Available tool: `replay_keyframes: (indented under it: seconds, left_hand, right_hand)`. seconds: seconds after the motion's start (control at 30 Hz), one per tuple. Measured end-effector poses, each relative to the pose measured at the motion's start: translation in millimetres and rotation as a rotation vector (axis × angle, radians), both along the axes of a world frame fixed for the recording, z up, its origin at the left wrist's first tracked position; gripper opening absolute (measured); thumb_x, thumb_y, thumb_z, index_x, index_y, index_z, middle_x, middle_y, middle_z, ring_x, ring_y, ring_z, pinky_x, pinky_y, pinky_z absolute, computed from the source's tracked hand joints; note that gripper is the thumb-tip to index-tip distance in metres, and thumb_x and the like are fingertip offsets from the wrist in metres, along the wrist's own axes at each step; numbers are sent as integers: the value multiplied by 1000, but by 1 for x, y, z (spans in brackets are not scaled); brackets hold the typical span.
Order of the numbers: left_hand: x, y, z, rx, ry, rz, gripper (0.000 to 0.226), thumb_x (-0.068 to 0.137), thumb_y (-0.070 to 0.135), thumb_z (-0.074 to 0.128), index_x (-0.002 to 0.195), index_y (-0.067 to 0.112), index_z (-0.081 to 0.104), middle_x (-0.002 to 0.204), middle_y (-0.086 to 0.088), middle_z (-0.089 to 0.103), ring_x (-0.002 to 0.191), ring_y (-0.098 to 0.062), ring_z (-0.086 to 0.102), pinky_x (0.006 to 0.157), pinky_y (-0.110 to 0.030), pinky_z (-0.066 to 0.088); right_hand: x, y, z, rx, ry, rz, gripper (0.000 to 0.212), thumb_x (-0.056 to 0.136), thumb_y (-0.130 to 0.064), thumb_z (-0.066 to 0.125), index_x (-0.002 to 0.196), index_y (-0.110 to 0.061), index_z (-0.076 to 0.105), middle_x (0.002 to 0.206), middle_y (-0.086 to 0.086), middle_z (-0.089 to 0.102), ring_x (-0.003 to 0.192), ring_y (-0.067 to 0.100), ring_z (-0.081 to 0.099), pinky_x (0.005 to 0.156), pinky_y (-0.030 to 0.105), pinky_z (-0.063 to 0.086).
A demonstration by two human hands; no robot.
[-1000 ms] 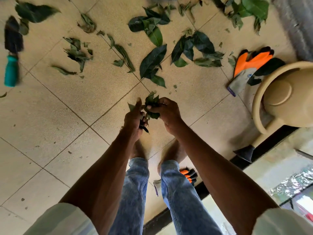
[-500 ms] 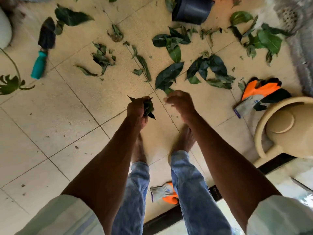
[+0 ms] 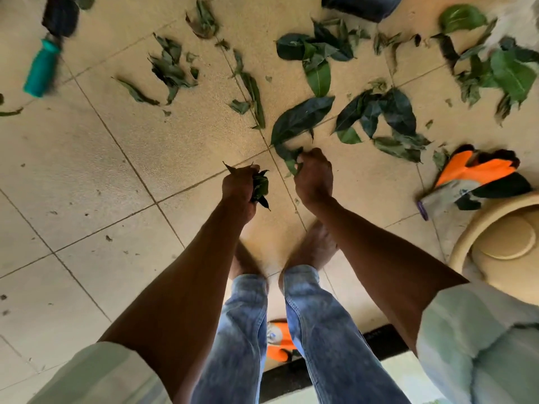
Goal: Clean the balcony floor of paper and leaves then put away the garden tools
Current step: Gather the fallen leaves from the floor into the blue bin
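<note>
The tiled balcony floor (image 3: 96,176) carries everything. A beige watering can (image 3: 501,243) sits far right of the hands, with an orange glove (image 3: 478,170) touching its rim. Loose leaves (image 3: 303,118) lie scattered just beyond the hands. The right hand (image 3: 313,176) pinches a leaf (image 3: 291,161) on the floor; the left hand (image 3: 240,185), just beside it, grips a leaf bunch (image 3: 259,188). A teal-handled trowel (image 3: 43,65) lies far left.

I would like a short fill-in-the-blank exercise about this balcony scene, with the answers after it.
1. The left hand grips a bunch of ____.
2. The right hand pinches a leaf lying on the ____ floor.
3. The trowel has a ____ handle.
4. The orange glove lies beside the beige ____.

Answers: leaves; tiled; teal; watering can
</note>
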State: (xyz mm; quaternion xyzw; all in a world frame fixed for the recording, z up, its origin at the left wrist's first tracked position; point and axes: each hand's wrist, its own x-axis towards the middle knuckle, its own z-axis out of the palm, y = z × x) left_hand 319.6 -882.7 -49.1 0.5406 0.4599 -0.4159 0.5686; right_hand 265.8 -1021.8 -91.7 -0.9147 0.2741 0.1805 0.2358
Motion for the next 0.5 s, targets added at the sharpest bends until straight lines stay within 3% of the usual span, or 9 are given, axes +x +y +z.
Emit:
replay_keyframes:
  seconds: [0.13, 0.27, 0.4, 0.47, 0.5]
  left_hand:
    - [2, 1, 11, 85, -3, 15, 9, 95, 13, 58, 87, 8, 58, 51, -1, 53, 47, -13, 42, 65, -28, 41]
    - [11, -3, 14, 85, -6, 9, 11, 94, 11, 58, 84, 7, 58, 54, -3, 53, 46, -12, 41, 61, -28, 38]
    - [16, -6, 5, 99, -15, -7, 8, 92, 13, 61, 88, 6, 59, 61, -5, 54, 49, -13, 45, 64, -29, 42]
    - [15, -7, 2, 90, -16, -7, 8, 92, 13, 61, 88, 6, 59, 63, -6, 53, 50, -14, 45, 61, -29, 41]
    - [15, -8, 1, 92, -13, -10, 8, 92, 13, 62, 89, 6, 59, 66, -7, 55, 53, -14, 47, 61, -28, 42]
  right_hand:
    - [4, -8, 30, -70, -38, -10, 17, 79, -5, 66, 94, -11, 70, 122, 13, 48, 107, 28, 48, 90, 38, 45]
    - [34, -29, 33, -108, -76, 275, 14, 72, -8, 68, 86, -12, 71, 149, 16, 32, 135, 37, 30, 103, 49, 35]
    - [62, -33, 12, -81, 124, 486, 14, 83, -18, 62, 95, -14, 69, 162, 10, 4, 147, 39, 2, 115, 56, 19]
    - [57, -26, 3, -87, 138, 459, 18, 87, -17, 60, 102, -12, 68, 161, 11, 8, 147, 40, 4, 115, 56, 23]
    - [51, -21, 0, -103, 103, 438, 20, 86, -13, 61, 104, -8, 68, 158, 14, 18, 145, 40, 13, 112, 54, 31]
